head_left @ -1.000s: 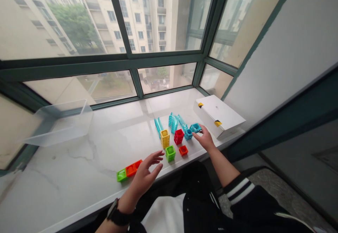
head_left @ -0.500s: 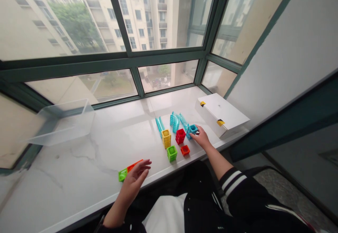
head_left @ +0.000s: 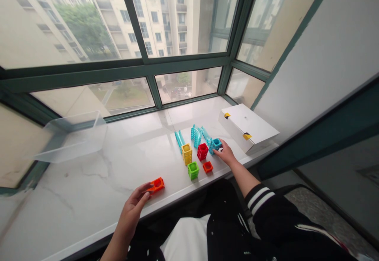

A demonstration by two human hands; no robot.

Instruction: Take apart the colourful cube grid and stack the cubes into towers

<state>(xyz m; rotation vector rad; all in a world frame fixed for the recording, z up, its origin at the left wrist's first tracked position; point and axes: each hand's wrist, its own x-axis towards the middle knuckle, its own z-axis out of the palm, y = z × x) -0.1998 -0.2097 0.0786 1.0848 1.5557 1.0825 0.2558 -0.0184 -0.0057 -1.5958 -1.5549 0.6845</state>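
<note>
On the white sill near its front edge, my left hand [head_left: 134, 205] has its fingers and thumb closed round the left end of an orange toy block [head_left: 158, 184]. The green end seen beside it earlier is hidden under the hand. My right hand [head_left: 226, 153] grips a blue square toy block [head_left: 215, 145] from its right side, at the near end of a turquoise track piece [head_left: 205, 132]. Left of it stand a red block [head_left: 202, 152], a yellow block [head_left: 186, 154], a green block [head_left: 193, 171] and a low orange-red block [head_left: 207, 167].
Behind the blocks lie a straight turquoise track [head_left: 179, 139] and a curved one [head_left: 196, 135]. A clear plastic bin [head_left: 74, 138] is at the left, a white box [head_left: 250, 126] with yellow-black tape at the right. Windows border the sill [head_left: 118, 142].
My left hand has moved left and down, uncovering the orange block's right end and covering the green part. My right hand stays at the blue block.
</note>
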